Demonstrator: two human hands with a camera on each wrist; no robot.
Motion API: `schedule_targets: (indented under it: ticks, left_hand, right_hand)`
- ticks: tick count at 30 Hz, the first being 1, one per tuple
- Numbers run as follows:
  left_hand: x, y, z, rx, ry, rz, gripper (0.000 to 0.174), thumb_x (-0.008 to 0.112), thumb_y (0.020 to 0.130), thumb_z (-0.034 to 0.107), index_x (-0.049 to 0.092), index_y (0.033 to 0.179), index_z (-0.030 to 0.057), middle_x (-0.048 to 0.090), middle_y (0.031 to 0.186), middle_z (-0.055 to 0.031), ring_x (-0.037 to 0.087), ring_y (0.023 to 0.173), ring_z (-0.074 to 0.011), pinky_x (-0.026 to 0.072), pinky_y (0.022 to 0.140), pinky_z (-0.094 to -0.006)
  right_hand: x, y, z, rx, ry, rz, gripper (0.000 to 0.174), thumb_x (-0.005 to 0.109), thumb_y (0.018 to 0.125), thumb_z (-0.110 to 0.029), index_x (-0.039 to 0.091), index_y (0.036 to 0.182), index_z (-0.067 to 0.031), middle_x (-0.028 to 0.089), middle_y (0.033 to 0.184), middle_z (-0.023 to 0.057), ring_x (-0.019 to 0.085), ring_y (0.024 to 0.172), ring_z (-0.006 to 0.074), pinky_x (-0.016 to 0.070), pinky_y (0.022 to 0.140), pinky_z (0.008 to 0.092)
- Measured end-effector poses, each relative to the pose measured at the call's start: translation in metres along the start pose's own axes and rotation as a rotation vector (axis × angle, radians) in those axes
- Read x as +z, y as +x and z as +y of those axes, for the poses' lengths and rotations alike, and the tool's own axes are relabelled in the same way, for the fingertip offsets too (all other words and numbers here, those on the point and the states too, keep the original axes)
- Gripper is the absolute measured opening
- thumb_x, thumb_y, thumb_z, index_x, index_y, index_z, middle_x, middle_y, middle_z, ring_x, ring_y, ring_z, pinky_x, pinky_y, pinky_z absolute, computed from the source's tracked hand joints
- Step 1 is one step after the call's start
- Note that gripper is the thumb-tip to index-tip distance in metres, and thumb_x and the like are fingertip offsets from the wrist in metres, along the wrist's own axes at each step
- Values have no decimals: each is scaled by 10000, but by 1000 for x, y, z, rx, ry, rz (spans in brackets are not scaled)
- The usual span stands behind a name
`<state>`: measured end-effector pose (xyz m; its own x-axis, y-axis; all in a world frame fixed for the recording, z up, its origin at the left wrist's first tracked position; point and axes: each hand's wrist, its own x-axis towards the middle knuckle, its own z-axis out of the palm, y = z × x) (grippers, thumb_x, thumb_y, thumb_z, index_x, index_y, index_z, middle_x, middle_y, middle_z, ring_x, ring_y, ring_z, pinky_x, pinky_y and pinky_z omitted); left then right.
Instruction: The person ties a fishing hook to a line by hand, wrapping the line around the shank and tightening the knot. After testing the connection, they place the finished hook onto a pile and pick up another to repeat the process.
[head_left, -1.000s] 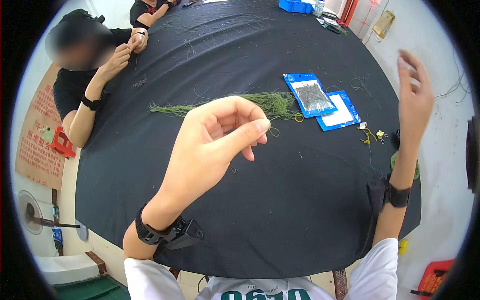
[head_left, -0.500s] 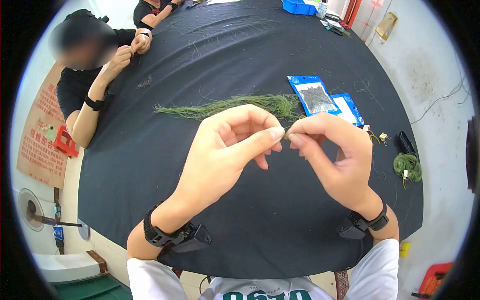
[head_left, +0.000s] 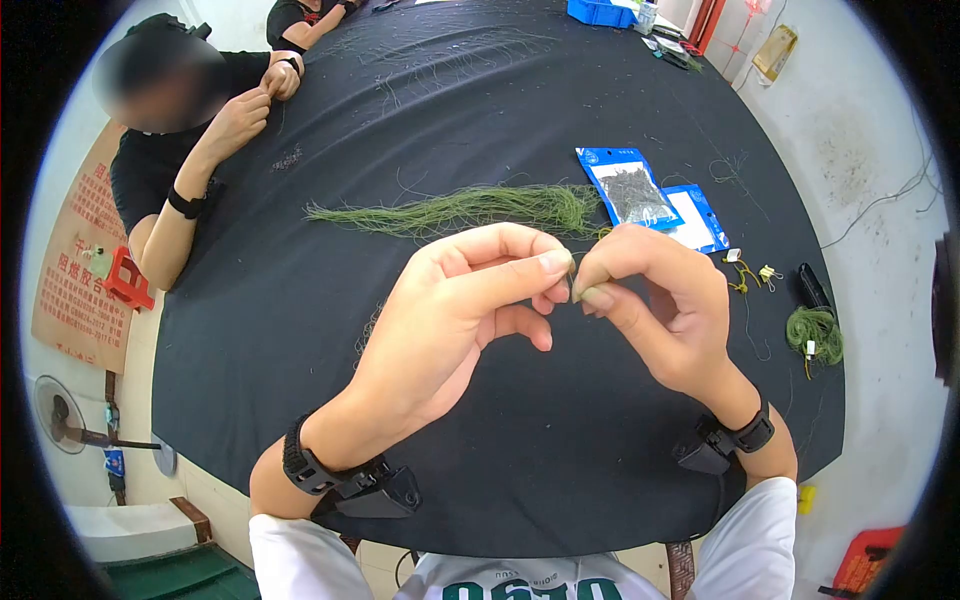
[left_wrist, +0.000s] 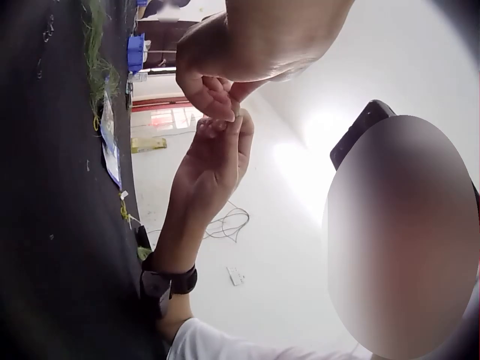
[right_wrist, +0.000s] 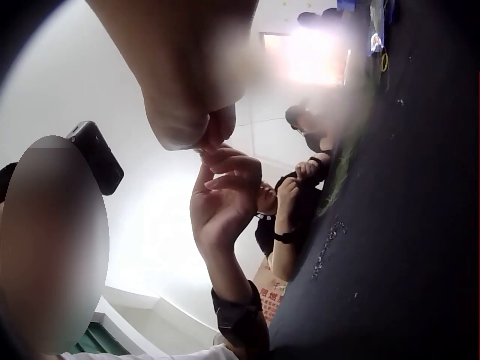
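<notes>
Both hands meet fingertip to fingertip above the black-covered table (head_left: pixel 560 450) in the head view. The left hand (head_left: pixel 450 310) pinches a thin greenish line, barely visible, between thumb and index finger. Close against it, the right hand (head_left: pixel 665 305) has thumb and index finger pinched at the same spot; the fingers hide most of the line. Behind the hands lies a bundle of green strands (head_left: pixel 450 212). The left wrist view shows the right hand (left_wrist: pixel 210 165) touching the left fingertips, and the right wrist view shows the left hand (right_wrist: pixel 225 199) from below.
Right of the bundle lie a blue packet of dark pieces (head_left: pixel 630 190) and another blue packet (head_left: pixel 712 222). Farther right are yellow ties (head_left: pixel 742 272), a green coil (head_left: pixel 815 335) and a black object (head_left: pixel 812 285). Another person (head_left: pixel 165 150) sits at the left; a blue tray (head_left: pixel 600 12) stands far back.
The right hand has come down from the raised position at the right to meet the left fingertips. Since then, the left hand's lower fingers have spread slightly and the right hand has shifted a little left.
</notes>
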<state>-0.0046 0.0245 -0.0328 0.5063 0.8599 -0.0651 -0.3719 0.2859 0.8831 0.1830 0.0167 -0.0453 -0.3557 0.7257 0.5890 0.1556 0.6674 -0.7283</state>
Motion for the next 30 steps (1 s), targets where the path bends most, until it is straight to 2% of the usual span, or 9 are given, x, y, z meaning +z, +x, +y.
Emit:
schedule_targets:
  ticks: [4, 7, 10, 13, 16, 19, 22, 25, 30]
  left_hand:
    - [-1, 2, -5, 180, 124, 44, 124, 575, 881, 144, 591, 917, 26, 588, 792, -27, 560, 723, -84, 471, 601, -239]
    - [2, 0, -5, 338, 343, 42, 132, 582, 878, 139, 594, 923, 16, 596, 797, -33, 566, 731, -92, 475, 610, -242]
    - [5, -1, -6, 287, 255, 55, 139, 580, 882, 144, 592, 924, 12, 593, 801, -34, 565, 730, -98, 475, 613, -247]
    - [1, 1, -8, 169, 61, 21, 135, 576, 885, 139, 592, 924, 11, 595, 812, -37, 564, 733, -101, 475, 630, -252]
    - [-1, 1, -9, 158, 24, 8, 131, 568, 891, 133, 590, 929, 10, 594, 819, -37, 562, 735, -99, 476, 647, -255]
    - [-2, 3, -13, 229, 72, 28, 126, 563, 893, 123, 584, 939, 8, 594, 820, -39, 565, 733, -101, 477, 662, -256]
    - [-1, 3, -13, 291, 106, 16, 121, 564, 892, 109, 579, 951, 4, 596, 828, -43, 571, 731, -102, 478, 658, -256]
    - [-4, 4, -14, 306, 123, -15, 118, 564, 890, 98, 576, 957, 2, 598, 837, -48, 576, 732, -104, 480, 656, -257]
    - [-2, 3, -11, 294, 141, -27, 109, 560, 889, 89, 577, 955, 4, 596, 836, -46, 575, 734, -105, 482, 644, -260]
  right_hand:
    - [7, 0, -6, 343, 338, 28, 77, 584, 855, -64, 604, 863, 10, 596, 783, 37, 570, 711, 91, 460, 636, 224]
    - [1, 4, -13, 394, 327, -61, 94, 582, 867, -75, 604, 884, 15, 590, 805, 18, 566, 734, 71, 465, 668, 217]
    - [-3, 3, -9, 319, 214, -61, 108, 597, 862, -81, 602, 901, 20, 588, 827, 24, 569, 752, 75, 463, 680, 215]
    - [0, 0, 2, 225, 294, -31, 110, 605, 858, -78, 605, 913, 18, 582, 834, 21, 565, 751, 77, 460, 677, 213]
    - [0, 1, 8, 263, 490, -61, 117, 608, 860, -92, 601, 912, 13, 580, 825, 30, 563, 742, 84, 464, 672, 219]
    - [0, 5, 0, 423, 602, -84, 120, 575, 874, -132, 553, 881, -14, 569, 773, 58, 576, 677, 133, 479, 618, 267]
    - [-1, 4, -1, 561, 753, -105, 186, 558, 885, -217, 530, 895, -33, 549, 738, 51, 559, 637, 135, 475, 595, 267]
    - [0, 2, 5, 566, 986, -173, 201, 509, 928, -218, 562, 928, -25, 564, 754, 25, 554, 682, 94, 472, 627, 236]
    - [1, 1, 3, 568, 922, -146, 222, 497, 935, -239, 555, 905, -27, 555, 740, 25, 549, 663, 94, 470, 611, 236]
